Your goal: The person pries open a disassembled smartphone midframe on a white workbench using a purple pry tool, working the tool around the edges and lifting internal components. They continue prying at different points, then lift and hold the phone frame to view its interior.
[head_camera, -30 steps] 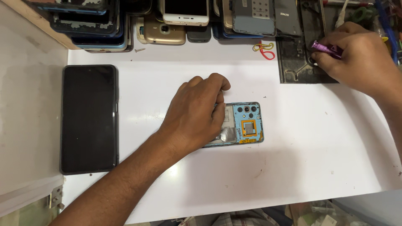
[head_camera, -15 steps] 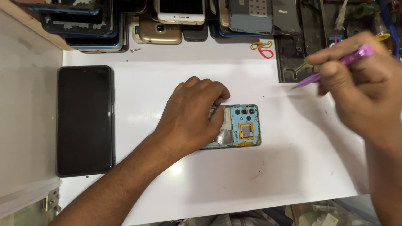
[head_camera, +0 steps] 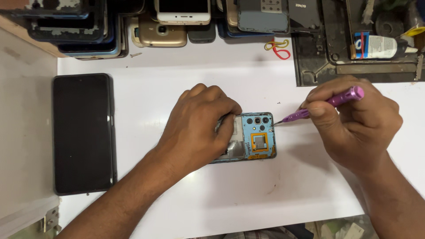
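Note:
An opened blue phone (head_camera: 254,137) lies face down in the middle of the white table (head_camera: 248,194), its camera lenses and an orange-framed part exposed. My left hand (head_camera: 199,124) rests over its left half and presses it down. My right hand (head_camera: 354,121) grips a purple screwdriver (head_camera: 325,106) like a pen. The metal tip sits right at the phone's upper right corner.
A black phone (head_camera: 84,132) lies screen up at the left. Several phones and back covers (head_camera: 172,17) are stacked along the far edge. Red and yellow rubber bands (head_camera: 278,48) lie near a dark metal tray (head_camera: 354,57) holding a small bottle (head_camera: 376,45).
My right hand has come down from the dark tray at the far right with the purple screwdriver, bringing its tip to the blue phone's corner. My left hand has stayed on the phone.

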The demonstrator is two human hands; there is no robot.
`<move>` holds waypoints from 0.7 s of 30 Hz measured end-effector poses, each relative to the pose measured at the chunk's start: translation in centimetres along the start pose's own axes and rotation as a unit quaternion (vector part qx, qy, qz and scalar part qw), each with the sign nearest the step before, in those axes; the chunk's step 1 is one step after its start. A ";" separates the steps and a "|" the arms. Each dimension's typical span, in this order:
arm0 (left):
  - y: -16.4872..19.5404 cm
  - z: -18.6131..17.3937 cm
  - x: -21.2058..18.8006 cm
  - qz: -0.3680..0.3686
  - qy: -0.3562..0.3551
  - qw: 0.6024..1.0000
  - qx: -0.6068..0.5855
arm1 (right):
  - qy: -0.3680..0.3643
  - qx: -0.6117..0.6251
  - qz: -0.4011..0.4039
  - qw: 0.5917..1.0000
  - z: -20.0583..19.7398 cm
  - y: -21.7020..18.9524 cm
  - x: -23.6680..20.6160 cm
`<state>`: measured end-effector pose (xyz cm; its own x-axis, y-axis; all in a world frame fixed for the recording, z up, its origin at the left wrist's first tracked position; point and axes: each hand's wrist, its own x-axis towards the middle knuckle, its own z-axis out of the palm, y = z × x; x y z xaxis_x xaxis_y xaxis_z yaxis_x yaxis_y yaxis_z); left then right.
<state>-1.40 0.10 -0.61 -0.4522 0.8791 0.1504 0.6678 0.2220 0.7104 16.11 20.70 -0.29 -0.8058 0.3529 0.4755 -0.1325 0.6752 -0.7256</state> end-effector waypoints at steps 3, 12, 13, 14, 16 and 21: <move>-0.1 -0.1 -0.1 0.010 0.007 1.000 0.001 | -0.011 0.011 -0.009 1.000 0.1 0.0 0.0; 0.0 -0.1 0.0 -0.003 -0.016 1.000 0.011 | -0.047 0.010 -0.036 0.998 0.9 -0.9 0.3; 0.0 -0.1 0.0 -0.001 -0.014 1.000 0.010 | -0.047 0.008 -0.040 0.998 1.0 -1.0 0.3; 0.0 -0.1 0.0 0.001 -0.012 1.000 0.010 | -0.047 0.007 -0.044 0.998 1.0 -1.0 0.3; 0.0 -0.1 0.0 0.003 -0.010 1.000 0.010 | -0.045 0.003 -0.053 0.998 1.1 -1.0 0.4; -0.1 0.0 0.0 0.004 -0.007 1.000 0.015 | -0.044 -0.004 -0.063 0.997 1.3 -1.2 0.8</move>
<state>-1.46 0.04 -0.65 -0.4383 0.8870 0.1454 0.6884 0.2272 0.6889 14.87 19.30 0.34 -0.8309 0.2075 0.5163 -0.2313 0.7152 -0.6596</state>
